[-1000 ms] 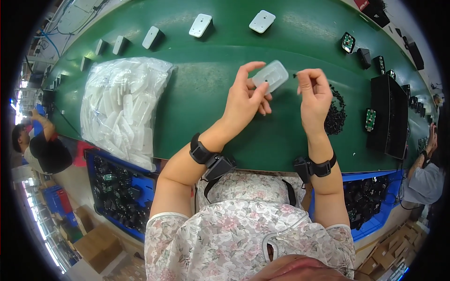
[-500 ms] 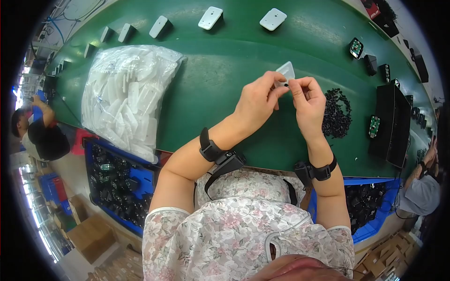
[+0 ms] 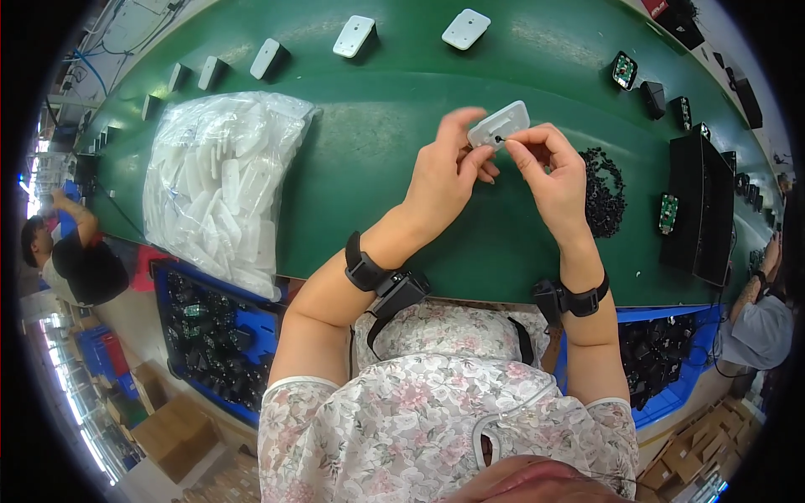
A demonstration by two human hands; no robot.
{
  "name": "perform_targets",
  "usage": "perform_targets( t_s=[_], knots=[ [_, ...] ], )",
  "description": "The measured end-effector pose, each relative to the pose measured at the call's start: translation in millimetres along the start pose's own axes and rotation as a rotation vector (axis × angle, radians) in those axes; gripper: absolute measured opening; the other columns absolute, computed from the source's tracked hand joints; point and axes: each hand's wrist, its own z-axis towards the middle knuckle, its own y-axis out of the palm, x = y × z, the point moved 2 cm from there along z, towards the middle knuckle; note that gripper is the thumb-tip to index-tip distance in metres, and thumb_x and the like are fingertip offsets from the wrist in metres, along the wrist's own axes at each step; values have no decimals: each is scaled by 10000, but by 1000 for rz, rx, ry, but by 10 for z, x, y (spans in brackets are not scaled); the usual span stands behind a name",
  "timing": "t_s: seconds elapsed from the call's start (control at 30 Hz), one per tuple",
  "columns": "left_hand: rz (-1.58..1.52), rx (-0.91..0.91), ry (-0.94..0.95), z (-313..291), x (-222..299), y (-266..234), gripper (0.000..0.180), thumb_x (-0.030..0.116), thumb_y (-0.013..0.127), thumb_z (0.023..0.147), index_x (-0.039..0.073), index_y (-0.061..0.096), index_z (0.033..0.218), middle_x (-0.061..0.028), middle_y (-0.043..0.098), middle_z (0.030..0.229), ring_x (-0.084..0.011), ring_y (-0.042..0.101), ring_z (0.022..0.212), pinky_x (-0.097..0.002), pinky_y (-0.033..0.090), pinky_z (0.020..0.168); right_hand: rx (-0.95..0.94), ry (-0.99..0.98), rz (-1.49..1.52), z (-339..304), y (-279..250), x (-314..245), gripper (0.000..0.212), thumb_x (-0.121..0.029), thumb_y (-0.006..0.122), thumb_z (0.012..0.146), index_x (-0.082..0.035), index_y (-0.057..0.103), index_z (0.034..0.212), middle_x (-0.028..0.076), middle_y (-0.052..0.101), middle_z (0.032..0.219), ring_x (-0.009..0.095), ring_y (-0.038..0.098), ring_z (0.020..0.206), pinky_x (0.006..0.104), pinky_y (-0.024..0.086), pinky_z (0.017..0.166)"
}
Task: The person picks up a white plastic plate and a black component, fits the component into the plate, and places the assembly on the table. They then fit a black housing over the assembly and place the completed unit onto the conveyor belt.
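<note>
Lying on the left of the green tabletop [image 3: 352, 142], a clear plastic bag [image 3: 226, 184] bulges with white pieces. Beyond it, white-topped units [image 3: 355, 36] stand spaced out in a row, reaching toward the middle. Near the centre, the left hand [image 3: 453, 168] grips a pale, round-cornered cover [image 3: 513, 116] above the tabletop, tilted, one blurred finger raised. A small black piece [image 3: 499, 139] sits against the cover, pinched by the thumb and forefinger of the right hand [image 3: 549, 172]; whether it is seated, I cannot tell. Just right of that hand spreads a loose pile of black bits [image 3: 605, 201]. Farther right, a green circuit board [image 3: 667, 214] lies beside a long black box [image 3: 696, 210].
</note>
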Motion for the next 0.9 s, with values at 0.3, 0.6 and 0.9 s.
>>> perform_targets(
  t_s=[0.3, 0.6, 0.9],
  knots=[
    [3, -11, 74, -14, -34, 55, 164, 19, 540, 885, -32, 498, 1036, -123, 637, 783, -183, 663, 662, -277, 535, 593, 77, -207, -304, -6, 41, -46, 60, -26, 649, 813, -10, 594, 832, 18, 527, 777, 80, 468, 627, 207, 370, 551],
    [309, 52, 259, -25, -13, 7, 126, 40, 580, 867, -3, 536, 976, -107, 615, 711, -161, 620, 580, -279, 476, 519, 25, -180, -212, -35, 86, -19, 114, -36, 662, 805, -18, 557, 845, 13, 495, 770, 85, 471, 648, 207, 357, 549],
    [40, -38, 39, -8, 26, 7, 123, 37, 569, 872, -13, 538, 980, -91, 614, 701, -138, 603, 556, -253, 461, 507, -6, -120, -142, 53, -113, -104, 232, -98, 711, 779, -34, 557, 941, -27, 495, 826, 55, 386, 669, 187, 337, 596]
  ],
)
